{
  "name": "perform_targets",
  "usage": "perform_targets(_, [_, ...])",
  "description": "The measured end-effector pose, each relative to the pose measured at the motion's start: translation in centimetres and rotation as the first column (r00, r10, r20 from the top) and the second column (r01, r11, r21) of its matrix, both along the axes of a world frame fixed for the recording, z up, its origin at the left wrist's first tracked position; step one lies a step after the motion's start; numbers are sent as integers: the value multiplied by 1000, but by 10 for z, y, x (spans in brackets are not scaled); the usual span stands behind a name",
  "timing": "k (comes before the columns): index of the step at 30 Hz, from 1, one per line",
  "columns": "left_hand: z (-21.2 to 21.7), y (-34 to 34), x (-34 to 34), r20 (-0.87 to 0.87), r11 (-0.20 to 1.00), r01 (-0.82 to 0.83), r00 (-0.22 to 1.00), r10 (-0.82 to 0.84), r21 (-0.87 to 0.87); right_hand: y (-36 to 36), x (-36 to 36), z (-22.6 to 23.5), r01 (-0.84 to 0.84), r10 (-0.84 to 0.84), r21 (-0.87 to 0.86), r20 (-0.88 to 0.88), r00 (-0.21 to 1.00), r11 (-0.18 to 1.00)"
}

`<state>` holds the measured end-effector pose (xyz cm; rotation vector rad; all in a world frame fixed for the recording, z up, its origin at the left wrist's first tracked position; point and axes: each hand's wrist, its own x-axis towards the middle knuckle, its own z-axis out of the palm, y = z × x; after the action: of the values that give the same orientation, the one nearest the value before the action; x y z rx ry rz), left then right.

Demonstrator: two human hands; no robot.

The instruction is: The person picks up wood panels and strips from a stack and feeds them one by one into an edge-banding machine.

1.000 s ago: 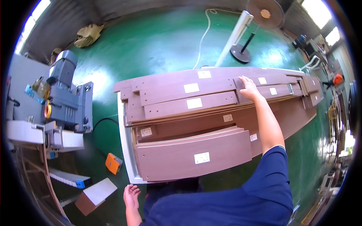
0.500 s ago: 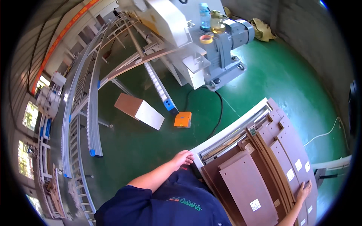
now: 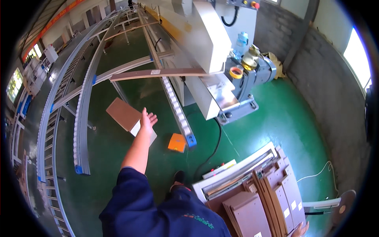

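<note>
My left hand (image 3: 147, 119) is stretched out forward, fingers apart and holding nothing, above a brown box (image 3: 125, 115) that lies on the green floor. Beyond it a long brown panel (image 3: 158, 73) sticks out of the grey machine (image 3: 209, 43) over the roller conveyor (image 3: 175, 108). Only the fingers of my right hand (image 3: 302, 230) show at the lower edge, resting on the stack of brown panels (image 3: 272, 197) on a cart; its grip is hidden.
An orange foot pedal (image 3: 177, 142) with a black cable lies by the conveyor's end. Curved roller tracks (image 3: 81, 118) run along the left. A motor (image 3: 258, 73) with tape rolls sits by the machine, and a fan base (image 3: 341, 207) is at lower right.
My view has swung from the panel stack toward the machine. My left hand has left the cart's edge and reached forward; the right hand stays on the stack.
</note>
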<state>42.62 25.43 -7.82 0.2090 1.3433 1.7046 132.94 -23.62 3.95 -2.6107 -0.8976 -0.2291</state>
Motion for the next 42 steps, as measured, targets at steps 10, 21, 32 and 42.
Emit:
perform_targets(10, [23,191,-106,101,983,-78,993,61,166,80,-167,38,114,-114,-12,-142,983,993])
perform_targets(21, [35,212,-128,68,955,-161,987,149,249,178,-231,16,-71,68,1,-300,952,997])
perform_targets(32, [142,27,-7,-81,942,52,996,-27,330,396,-455,111,-728,749,181,-95,656,661])
perform_targets(42, [171,-88,256,46,698,623,733,-678,353,343,-421,130,-892,896,-88,-6,445,443])
